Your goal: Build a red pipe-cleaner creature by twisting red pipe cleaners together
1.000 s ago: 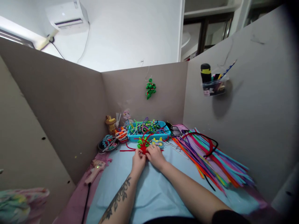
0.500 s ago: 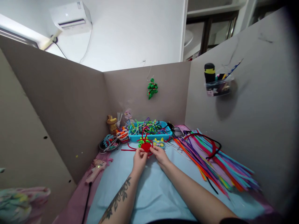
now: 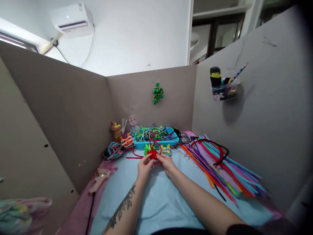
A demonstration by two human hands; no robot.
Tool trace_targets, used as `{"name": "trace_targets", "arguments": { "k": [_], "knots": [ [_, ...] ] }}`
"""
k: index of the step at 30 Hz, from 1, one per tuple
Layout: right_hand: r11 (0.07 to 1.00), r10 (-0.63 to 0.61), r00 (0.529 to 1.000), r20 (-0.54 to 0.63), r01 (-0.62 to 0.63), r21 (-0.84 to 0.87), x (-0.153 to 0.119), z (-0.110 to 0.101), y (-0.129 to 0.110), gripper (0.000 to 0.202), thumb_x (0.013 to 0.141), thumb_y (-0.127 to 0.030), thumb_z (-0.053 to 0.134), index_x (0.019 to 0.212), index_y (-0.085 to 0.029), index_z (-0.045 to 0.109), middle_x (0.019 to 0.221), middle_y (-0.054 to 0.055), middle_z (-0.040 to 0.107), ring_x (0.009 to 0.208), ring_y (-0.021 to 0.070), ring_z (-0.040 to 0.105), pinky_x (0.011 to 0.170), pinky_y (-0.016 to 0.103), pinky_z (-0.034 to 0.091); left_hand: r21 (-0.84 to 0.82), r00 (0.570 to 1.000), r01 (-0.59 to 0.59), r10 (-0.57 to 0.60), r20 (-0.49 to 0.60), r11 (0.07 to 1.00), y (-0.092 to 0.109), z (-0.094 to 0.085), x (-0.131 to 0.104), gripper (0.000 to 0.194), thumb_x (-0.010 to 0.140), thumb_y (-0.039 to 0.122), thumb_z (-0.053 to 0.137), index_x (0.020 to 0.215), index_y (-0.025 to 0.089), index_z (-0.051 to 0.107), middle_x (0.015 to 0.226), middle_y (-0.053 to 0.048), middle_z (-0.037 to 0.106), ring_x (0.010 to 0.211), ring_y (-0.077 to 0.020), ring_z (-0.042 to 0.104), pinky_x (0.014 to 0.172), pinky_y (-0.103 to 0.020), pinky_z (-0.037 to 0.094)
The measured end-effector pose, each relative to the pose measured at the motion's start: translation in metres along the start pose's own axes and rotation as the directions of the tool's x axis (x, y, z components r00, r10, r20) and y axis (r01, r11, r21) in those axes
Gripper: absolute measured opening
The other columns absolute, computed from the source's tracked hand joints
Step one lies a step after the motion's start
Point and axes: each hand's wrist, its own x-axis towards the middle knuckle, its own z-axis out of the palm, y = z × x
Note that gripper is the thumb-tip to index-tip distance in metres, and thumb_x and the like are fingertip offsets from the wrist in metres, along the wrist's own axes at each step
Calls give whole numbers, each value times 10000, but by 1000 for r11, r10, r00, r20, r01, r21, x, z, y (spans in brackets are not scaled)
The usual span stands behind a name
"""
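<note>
Between the left hand [image 3: 144, 165] and the right hand [image 3: 167, 163], a red fuzzy piece [image 3: 153, 154] is held, its left edge pinched by the left thumb and fingers, its right edge gripped by the right thumb and fingertips. Just beyond the hands, a green figure [image 3: 147, 149] is partly hidden by the red piece, and a yellow-and-blue piece [image 3: 165, 150] is seen beside it. Red stems [image 3: 133, 158] are laid just left of the left hand. Farther beyond both hands, a blue tray [image 3: 143, 144] is heaped with tangled stems. Well right of the right hand, a multicoloured bundle [image 3: 227, 169] is spread; well left of the left hand, a pink glue gun [image 3: 99, 182] is placed.
</note>
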Motion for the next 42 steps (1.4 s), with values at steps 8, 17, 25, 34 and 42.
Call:
{"name": "trace_targets", "arguments": {
  "k": [8,17,25,34,42],
  "knots": [
    [992,66,996,64,-72,104,-4,4,0,292,536,-389,750,662,-149,640,600,3,627,564,134,548,534,234,369,89,995,-39,48,-92,995,-1,-2,2,403,628,356,681,951,116,669,710,-60,689,436,-83,509,399,-199,382],
    [971,122,992,25,-124,206,-8,13,-1,310,463,-364,790,581,-142,608,537,-12,592,495,102,503,495,217,342,81,990,-46,56,-130,996,2,-2,0,347,644,325,670,922,117,682,823,-105,707,731,-196,642,624,-279,499],
    [944,145,989,24,-146,295,-9,14,0,281,466,-327,793,571,-153,600,570,-5,623,531,111,538,518,222,381,62,990,-33,41,-139,998,1,-2,-1,334,642,323,676,910,125,691,826,-99,708,690,-170,635,598,-245,480],
    [965,95,995,-10,-90,247,-6,12,1,284,445,-330,790,554,-152,597,547,-5,606,526,116,525,517,225,372,-31,996,-20,17,-90,999,1,1,0,406,617,346,699,939,101,668,738,-66,683,430,-68,472,407,-202,388],
    [957,-141,982,-128,102,-271,6,-7,1,289,668,-448,591,697,-161,608,666,20,599,628,159,521,551,257,381,9,984,25,-24,-174,1000,7,-4,1,458,595,381,709,943,86,679,492,14,571,372,-46,360,374,-187,289]
  ]
}}
